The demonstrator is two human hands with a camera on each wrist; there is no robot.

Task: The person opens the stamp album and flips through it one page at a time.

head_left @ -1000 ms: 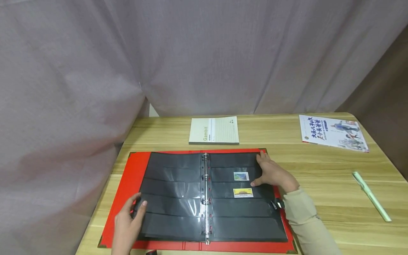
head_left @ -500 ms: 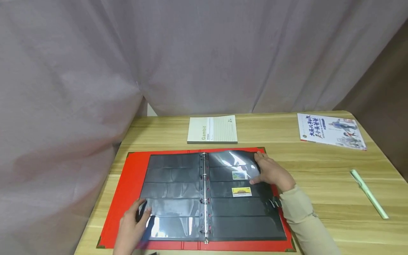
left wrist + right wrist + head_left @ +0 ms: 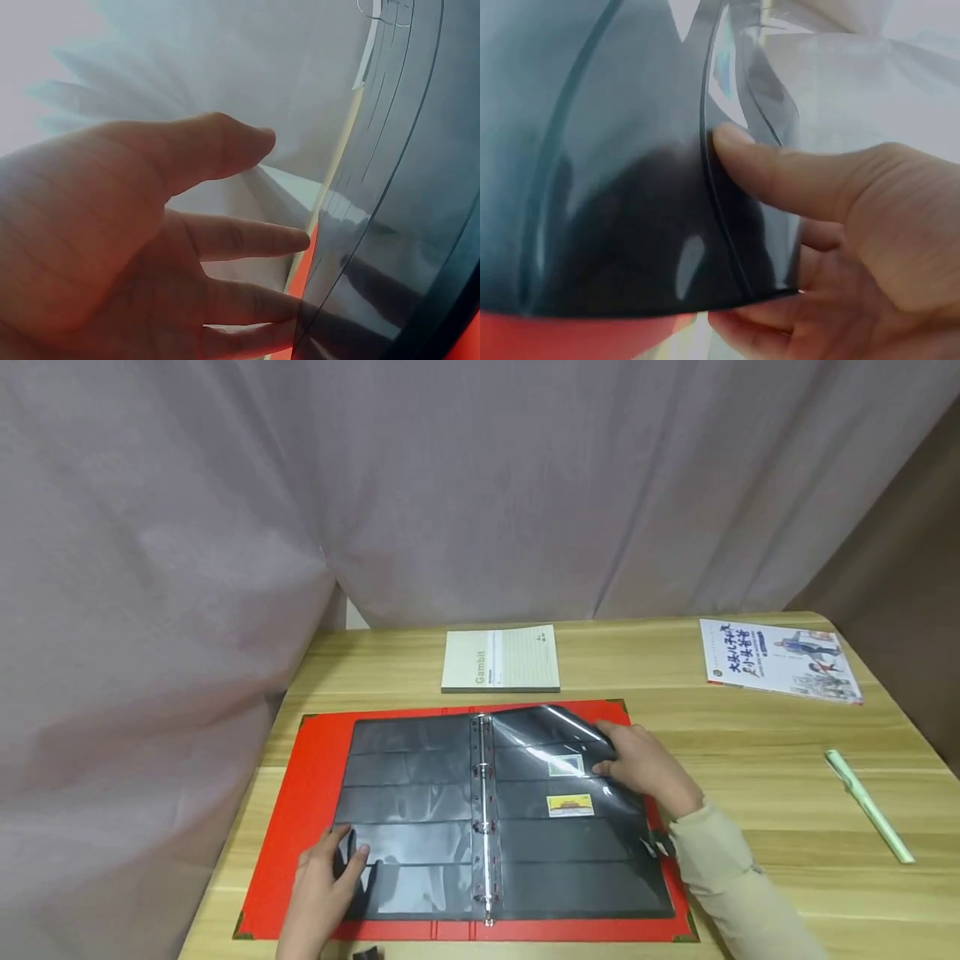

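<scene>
A red ring binder [image 3: 288, 827] lies spread flat, with black pocket pages on both sides of its metal rings [image 3: 486, 827]. My right hand [image 3: 648, 768] pinches the outer edge of the right-hand album page [image 3: 570, 889], thumb on top and fingers beneath; the page's upper corner curls up. Two stamps show in that page's pockets: a yellow one [image 3: 570, 806] and a greenish one [image 3: 566, 766] under glare. At the left-hand album page [image 3: 408, 806], my left hand [image 3: 318, 885] is by the outer edge. Its fingers [image 3: 255, 236] are nearly straight, the tips at the page's edge.
Behind the binder lies a Gambit notebook [image 3: 500, 660]. An illustrated booklet [image 3: 782, 660] is at the far right, with a light green pen [image 3: 870, 806] nearer. A small black object [image 3: 366, 953] sits at the front edge of view. Curtains hang behind the wooden table [image 3: 637, 652].
The right-hand page's upper corner has lifted and bent inward under my right hand, and glare now crosses it. My left hand has moved slightly right along the left page.
</scene>
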